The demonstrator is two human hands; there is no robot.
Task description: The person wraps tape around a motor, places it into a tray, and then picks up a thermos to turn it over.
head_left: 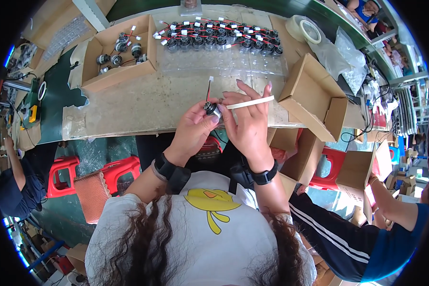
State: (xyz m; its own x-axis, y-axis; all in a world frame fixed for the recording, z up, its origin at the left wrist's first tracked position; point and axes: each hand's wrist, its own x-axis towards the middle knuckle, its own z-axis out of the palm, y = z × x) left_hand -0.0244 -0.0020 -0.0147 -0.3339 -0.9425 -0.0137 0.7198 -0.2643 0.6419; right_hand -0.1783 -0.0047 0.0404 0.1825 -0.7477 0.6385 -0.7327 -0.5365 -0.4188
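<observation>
Above the near edge of the worktable, my left hand point(189, 126) pinches a small black-and-silver motor point(212, 109). From the motor, a red and dark wire lead point(209, 89) rises to a white connector plug. My right hand point(249, 125) is close beside it, thumb and index finger at the motor's right side, the other fingers raised. A narrow white strip point(253, 102) runs across the fingers of my right hand, its left end near the motor. Whether that end touches the motor I cannot tell.
At the back, a clear plastic tray point(195, 62) carries rows of similar motors. An open cardboard box point(119, 78) on the left contains several loose ones. Another cardboard box point(306, 90) tilts at the right, near a tape roll point(311, 31). A co-worker's arm point(391, 202) handles cardboard at far right.
</observation>
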